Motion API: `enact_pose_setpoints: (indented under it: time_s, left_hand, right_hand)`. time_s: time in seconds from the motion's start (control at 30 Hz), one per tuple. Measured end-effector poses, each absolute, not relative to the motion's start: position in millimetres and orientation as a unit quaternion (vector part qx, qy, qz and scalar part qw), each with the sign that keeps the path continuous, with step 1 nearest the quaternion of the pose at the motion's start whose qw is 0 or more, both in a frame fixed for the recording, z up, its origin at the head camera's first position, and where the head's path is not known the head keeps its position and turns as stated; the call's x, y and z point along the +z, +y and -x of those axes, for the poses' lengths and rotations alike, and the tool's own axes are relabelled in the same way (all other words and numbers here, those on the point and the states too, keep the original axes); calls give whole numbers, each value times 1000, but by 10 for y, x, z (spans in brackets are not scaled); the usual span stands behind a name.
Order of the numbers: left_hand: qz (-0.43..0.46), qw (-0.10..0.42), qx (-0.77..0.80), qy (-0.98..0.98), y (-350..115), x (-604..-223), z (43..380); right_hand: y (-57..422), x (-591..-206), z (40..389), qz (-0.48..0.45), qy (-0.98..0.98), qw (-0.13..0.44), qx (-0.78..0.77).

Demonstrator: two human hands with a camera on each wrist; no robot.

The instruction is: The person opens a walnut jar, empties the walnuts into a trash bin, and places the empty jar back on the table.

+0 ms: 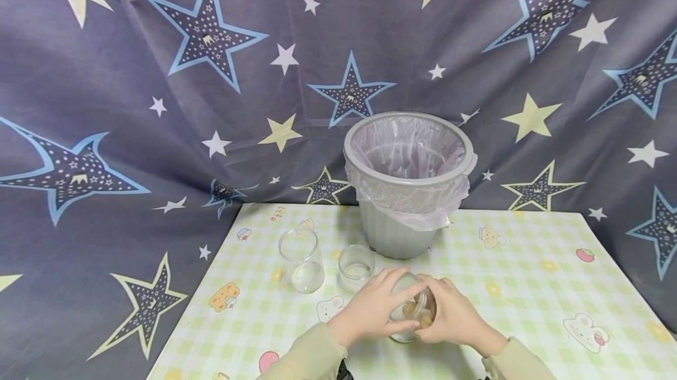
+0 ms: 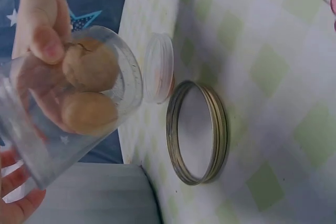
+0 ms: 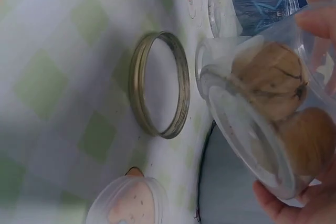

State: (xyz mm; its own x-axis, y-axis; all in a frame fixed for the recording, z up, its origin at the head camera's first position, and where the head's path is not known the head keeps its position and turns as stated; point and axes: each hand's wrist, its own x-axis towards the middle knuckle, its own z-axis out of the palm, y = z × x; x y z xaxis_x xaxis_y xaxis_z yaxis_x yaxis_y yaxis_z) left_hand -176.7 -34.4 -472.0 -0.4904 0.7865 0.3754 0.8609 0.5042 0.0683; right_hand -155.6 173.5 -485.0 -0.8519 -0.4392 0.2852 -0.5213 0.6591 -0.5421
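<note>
Between both hands a transparent jar (image 3: 257,135) is held at a tilt, low over the table. Two brown, round, walnut-like pieces (image 2: 91,87) lie inside it, one with dark crack lines. My left hand (image 1: 372,306) grips the jar from the left, its fingers reaching across the upper part. From the other side my right hand (image 1: 455,315) holds it, fingers curled round the wall. On the cloth below, a gold-rimmed metal ring or lid (image 2: 199,132) lies flat. Near it is a translucent round plastic cap (image 3: 131,203). Both are largely hidden by the hands in the head view.
Two transparent containers, a tall jar (image 1: 302,259) and a shorter one (image 1: 356,267), stand to the left of the hands. Behind them is a grey bin (image 1: 391,230) lined with a pinkish bag (image 1: 412,201). A star-patterned curtain (image 1: 254,133) hangs behind the checked tablecloth (image 1: 529,286).
</note>
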Motion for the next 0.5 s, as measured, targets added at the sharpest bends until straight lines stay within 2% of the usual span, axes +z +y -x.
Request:
enact_pose_setpoints:
  time_s: [0.13, 0.2, 0.33, 0.5]
  left_hand:
    - [490, 211, -95, -840, -324, -4747, 1821]
    - [489, 225, -90, -838, -322, -4749, 1840]
    - [481, 225, -84, -843, -328, -4747, 1861]
    - [473, 201, -109, -851, -335, -4738, 1870]
  right_hand:
    - [1694, -4851, 1565, -265, -907, 76, 318]
    - [1676, -4848, 1568, -267, -907, 82, 315]
    - [1653, -4854, 1569, -262, -908, 87, 315]
    - [1640, -4875, 1572, -254, -905, 89, 330]
